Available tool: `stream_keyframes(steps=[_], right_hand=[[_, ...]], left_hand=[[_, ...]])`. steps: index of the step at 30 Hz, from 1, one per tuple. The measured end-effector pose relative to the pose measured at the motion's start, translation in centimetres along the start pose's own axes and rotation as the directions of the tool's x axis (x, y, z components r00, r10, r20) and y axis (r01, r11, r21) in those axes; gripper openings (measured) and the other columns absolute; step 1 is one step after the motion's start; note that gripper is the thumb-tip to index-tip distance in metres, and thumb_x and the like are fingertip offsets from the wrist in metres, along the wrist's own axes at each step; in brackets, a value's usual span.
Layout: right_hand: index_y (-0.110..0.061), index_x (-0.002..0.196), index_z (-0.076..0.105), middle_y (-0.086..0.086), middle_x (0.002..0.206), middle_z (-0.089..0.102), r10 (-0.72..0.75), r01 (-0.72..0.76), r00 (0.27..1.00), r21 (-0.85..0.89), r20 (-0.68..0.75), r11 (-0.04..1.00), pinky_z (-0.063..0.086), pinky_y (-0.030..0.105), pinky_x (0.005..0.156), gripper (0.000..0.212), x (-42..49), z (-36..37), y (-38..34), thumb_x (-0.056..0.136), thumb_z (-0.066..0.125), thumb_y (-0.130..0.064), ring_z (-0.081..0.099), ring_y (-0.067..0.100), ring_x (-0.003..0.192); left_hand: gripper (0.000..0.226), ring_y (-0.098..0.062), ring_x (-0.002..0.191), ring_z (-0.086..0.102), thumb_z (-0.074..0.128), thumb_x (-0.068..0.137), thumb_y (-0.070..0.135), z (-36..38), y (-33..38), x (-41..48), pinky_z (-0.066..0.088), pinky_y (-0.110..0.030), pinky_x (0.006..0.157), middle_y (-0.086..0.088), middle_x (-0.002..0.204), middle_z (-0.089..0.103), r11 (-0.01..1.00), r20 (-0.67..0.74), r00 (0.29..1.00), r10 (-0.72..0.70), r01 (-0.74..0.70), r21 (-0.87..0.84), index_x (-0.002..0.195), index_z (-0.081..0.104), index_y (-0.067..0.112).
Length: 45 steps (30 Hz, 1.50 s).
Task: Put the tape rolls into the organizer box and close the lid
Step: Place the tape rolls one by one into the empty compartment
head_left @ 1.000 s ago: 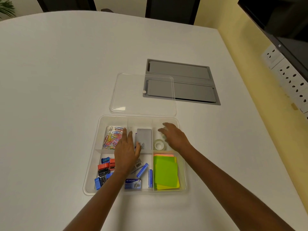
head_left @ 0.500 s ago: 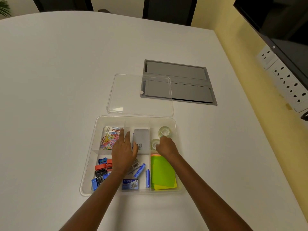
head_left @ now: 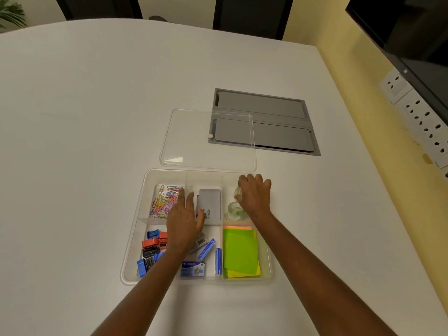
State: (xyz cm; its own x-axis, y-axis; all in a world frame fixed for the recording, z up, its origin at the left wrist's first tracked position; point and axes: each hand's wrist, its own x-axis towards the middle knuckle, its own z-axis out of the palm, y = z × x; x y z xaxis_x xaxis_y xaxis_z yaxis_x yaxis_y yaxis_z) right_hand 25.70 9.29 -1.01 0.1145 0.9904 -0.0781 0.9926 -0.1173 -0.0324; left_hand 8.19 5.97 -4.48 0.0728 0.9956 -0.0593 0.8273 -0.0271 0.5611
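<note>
The clear organizer box (head_left: 135, 238) lies on the white table in front of me. Two clear tape rolls are in its far-right compartment: the near tape roll (head_left: 234, 211) shows in full, while the far tape roll (head_left: 236, 191) is partly covered by my right hand (head_left: 255, 196). That hand hovers over the compartment with fingers loosely curled, their tips at the box's far rim. My left hand (head_left: 183, 220) lies flat over the box's middle with fingers apart, holding nothing. The clear lid (head_left: 208, 141) lies flat on the table just beyond the box.
The other compartments hold coloured paper clips (head_left: 163, 201), a grey card box (head_left: 209, 206), sharpeners (head_left: 151, 248), staple boxes (head_left: 194, 267) and sticky notes (head_left: 240, 253). A grey hatch panel (head_left: 278, 122) sits in the table under the lid's right part. Wall sockets (head_left: 421, 117) are at right.
My right hand moved from the near tape roll forward over the far one, toward the box's far rim. Both rolls stayed in the compartment. My left hand has barely moved.
</note>
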Motion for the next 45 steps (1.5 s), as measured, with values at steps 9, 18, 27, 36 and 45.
stream_keyframes(steps=[9,18,27,36,45], right_hand=[[-0.010,0.114,0.055,0.011,0.111,0.067,0.114,-0.109,0.993,0.150,-0.025,0.983,0.040,0.038,0.087,0.027,-1.4,0.0,0.1,0.089,0.055,-0.019,0.055,0.029,0.105],[-0.007,0.122,0.049,0.014,0.115,0.066,0.140,-0.142,0.979,0.002,0.149,0.990,0.037,0.041,0.096,0.029,-3.6,0.8,-1.3,0.094,0.044,-0.007,0.053,0.030,0.113],[-0.010,0.121,0.052,0.011,0.120,0.063,0.177,-0.201,0.963,0.102,0.205,0.974,0.037,0.041,0.096,0.031,-4.1,0.3,-1.0,0.092,0.056,-0.021,0.051,0.027,0.116],[0.000,0.119,0.055,0.022,0.130,0.051,0.160,-0.239,0.952,0.308,0.261,0.921,0.046,0.036,0.094,0.028,-4.2,0.1,-2.2,0.093,0.047,-0.005,0.052,0.035,0.117],[0.008,0.113,0.055,0.026,0.122,0.059,0.180,-0.312,0.917,0.356,0.357,0.881,0.049,0.035,0.091,0.026,-3.4,-0.2,-2.4,0.091,0.044,-0.002,0.057,0.038,0.113]], left_hand=[[0.048,-0.036,0.127,0.043,0.046,0.091,0.026,0.2,-0.1,0.1,0.042,-0.045,0.100,-0.021,0.150,0.026,1.000,-0.010,1.000,-0.001,0.001,-0.005,0.133,0.036,0.006],[0.046,-0.036,0.126,0.044,0.046,0.091,0.026,0.2,-0.2,0.1,0.043,-0.045,0.099,-0.021,0.149,0.027,1.000,-0.016,1.000,0.003,-0.004,-0.008,0.131,0.039,0.006],[0.045,-0.037,0.124,0.046,0.047,0.090,0.026,0.3,-0.2,0.1,0.044,-0.045,0.098,-0.022,0.149,0.029,1.000,-0.024,1.000,0.006,-0.006,-0.012,0.130,0.040,0.006],[0.044,-0.037,0.125,0.045,0.047,0.090,0.025,0.3,-0.2,0.1,0.043,-0.046,0.099,-0.022,0.148,0.029,1.000,-0.023,1.000,0.000,-0.001,-0.010,0.129,0.041,0.006],[0.043,-0.037,0.124,0.046,0.048,0.090,0.024,0.3,-0.2,0.1,0.044,-0.045,0.097,-0.022,0.147,0.031,1.000,-0.035,0.999,0.006,-0.007,-0.022,0.128,0.042,0.005]])
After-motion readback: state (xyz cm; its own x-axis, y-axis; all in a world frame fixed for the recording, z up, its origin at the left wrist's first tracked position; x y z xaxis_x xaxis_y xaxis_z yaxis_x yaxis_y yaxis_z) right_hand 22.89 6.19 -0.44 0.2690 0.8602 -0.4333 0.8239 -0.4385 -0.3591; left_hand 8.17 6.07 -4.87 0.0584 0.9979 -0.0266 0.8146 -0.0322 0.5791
